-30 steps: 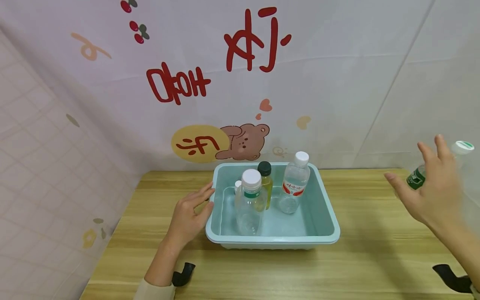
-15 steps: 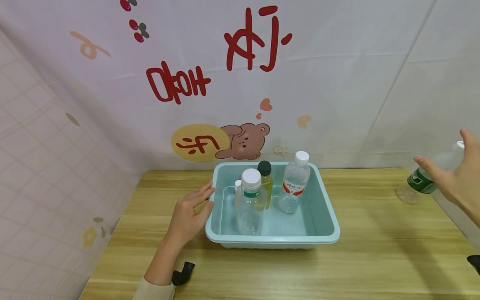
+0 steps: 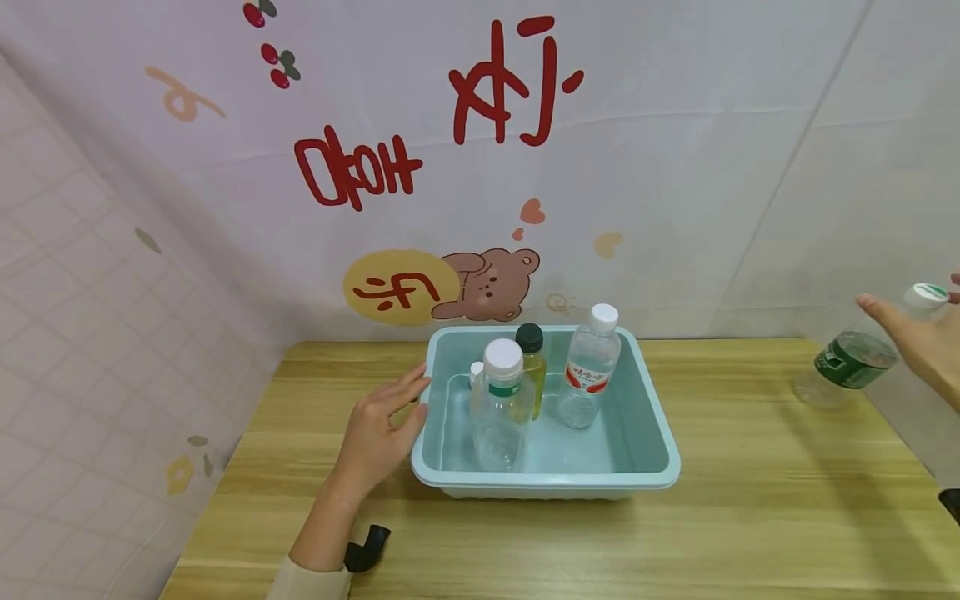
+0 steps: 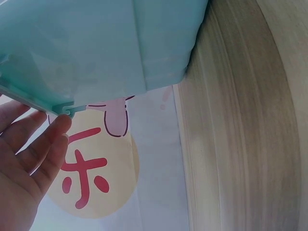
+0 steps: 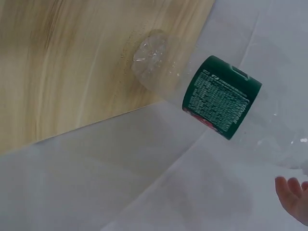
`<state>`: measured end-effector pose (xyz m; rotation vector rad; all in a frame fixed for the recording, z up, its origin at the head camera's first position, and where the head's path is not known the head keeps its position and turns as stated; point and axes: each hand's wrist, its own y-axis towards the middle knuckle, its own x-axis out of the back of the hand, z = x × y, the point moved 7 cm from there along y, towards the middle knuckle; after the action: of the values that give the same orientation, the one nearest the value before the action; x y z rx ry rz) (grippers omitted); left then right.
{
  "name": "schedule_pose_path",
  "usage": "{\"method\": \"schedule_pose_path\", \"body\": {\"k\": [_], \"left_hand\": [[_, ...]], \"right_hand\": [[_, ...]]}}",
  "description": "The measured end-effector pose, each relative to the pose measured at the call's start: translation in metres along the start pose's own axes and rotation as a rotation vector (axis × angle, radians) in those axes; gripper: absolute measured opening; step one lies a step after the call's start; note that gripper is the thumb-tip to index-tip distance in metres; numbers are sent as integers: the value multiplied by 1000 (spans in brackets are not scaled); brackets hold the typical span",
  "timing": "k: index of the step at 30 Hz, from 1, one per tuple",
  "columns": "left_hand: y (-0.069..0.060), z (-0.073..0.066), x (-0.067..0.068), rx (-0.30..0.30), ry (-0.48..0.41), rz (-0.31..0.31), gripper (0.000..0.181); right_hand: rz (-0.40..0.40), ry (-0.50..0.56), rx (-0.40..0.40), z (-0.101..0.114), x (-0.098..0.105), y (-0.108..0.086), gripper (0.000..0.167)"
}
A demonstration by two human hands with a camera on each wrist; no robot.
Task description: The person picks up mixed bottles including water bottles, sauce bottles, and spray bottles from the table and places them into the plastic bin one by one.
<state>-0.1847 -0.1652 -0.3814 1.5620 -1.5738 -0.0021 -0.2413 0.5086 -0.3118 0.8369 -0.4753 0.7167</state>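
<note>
My left hand (image 3: 378, 433) touches the left rim of a light blue plastic tub (image 3: 547, 479) with its fingers extended. In the left wrist view, the fingertips of the left hand (image 4: 29, 163) meet the tub's rim. At the head view's right edge, my partly cropped right hand (image 3: 930, 342) is beside the upper part of a clear plastic bottle (image 3: 855, 358) with a green label and white cap. Its thumb points out to the left. In the right wrist view, the bottle's base rests on the table and several fingertips (image 5: 291, 195) show near its upper end, uncurled.
Inside the tub stand a large clear bottle (image 3: 501, 417) with a white cap, a dark-capped bottle (image 3: 532, 367) of yellowish liquid and a clear bottle (image 3: 588, 375) with a red and white label. A small white cap (image 3: 476, 369) shows behind. A printed cloth (image 3: 660, 167) backs the wooden table (image 3: 720, 533).
My right hand has moved right, to the frame's edge, by the green-labelled bottle, uncovering more of its label. My left hand and the tub have stayed in place.
</note>
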Motion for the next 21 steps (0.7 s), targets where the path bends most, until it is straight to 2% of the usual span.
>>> {"method": "schedule_pose_path", "body": {"k": [1, 5, 7, 10, 14, 16, 17, 19, 21], "left_hand": [[0, 0, 0, 0, 2, -1, 37], [-1, 1, 0, 12, 2, -1, 37], [-1, 1, 0, 15, 0, 2, 37], [-1, 2, -1, 17, 0, 5, 38], [-2, 2, -1, 23, -6, 5, 38], [-2, 2, 0, 27, -9, 5, 38], [-2, 2, 0, 29, -11, 4, 38], [-2, 2, 0, 32, -12, 4, 38], [-2, 2, 0, 33, -13, 4, 39]], "right_hand": [[15, 5, -63, -4, -3, 0, 87], [99, 70, -230, -18, -10, 0, 81], [117, 106, -290, -29, -12, 1, 65], [117, 165, -300, -59, -20, 9, 42], [97, 235, -237, -129, -42, 38, 34], [96, 232, -230, -156, -51, 50, 30], [103, 231, -204, -163, -53, 54, 28], [106, 248, -178, -162, -52, 55, 25], [106, 281, -165, -138, -44, 46, 21]]}}
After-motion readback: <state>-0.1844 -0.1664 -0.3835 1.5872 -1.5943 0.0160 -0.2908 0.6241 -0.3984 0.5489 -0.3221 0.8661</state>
